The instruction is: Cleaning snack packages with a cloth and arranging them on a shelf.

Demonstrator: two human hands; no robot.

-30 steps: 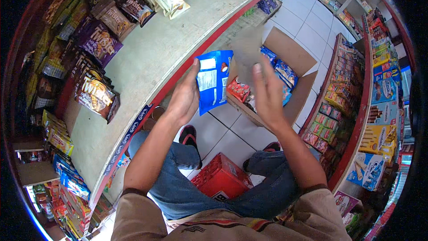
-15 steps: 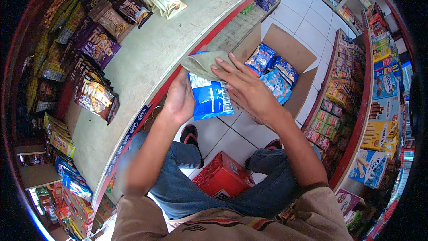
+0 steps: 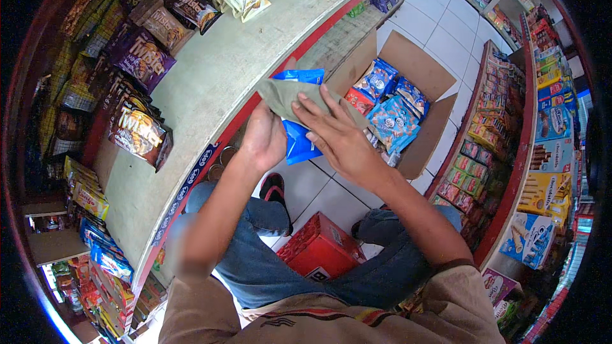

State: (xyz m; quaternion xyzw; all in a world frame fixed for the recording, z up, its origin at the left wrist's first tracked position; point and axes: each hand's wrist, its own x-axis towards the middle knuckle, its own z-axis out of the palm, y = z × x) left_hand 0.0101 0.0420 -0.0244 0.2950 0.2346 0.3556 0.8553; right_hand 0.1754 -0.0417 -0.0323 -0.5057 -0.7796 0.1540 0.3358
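Note:
A blue snack packet (image 3: 299, 143) is gripped at its left side by my left hand (image 3: 265, 136), above the floor between my knees and the shelf. Across the middle of the packet lies a grey-green cloth (image 3: 284, 99); the packet's blue ends show beyond it. My right hand (image 3: 335, 129) rests on the cloth with its fingers stretched out, pressing it against the packet. Just past that hand stands an open cardboard box (image 3: 428, 124) holding several blue packets (image 3: 392, 116) and a red one (image 3: 360, 100).
To the left runs a pale shelf (image 3: 210, 67) with a red edge, bearing brown and purple snack packets (image 3: 141, 129). A red box (image 3: 320, 246) sits on the tiled floor between my feet. On the right, a low rack (image 3: 475, 159) carries rows of small packs.
My right hand and the cloth have moved down over the packet, covering its middle. The packet's top end now shows above the cloth. More of the box's contents, including a red packet, is visible.

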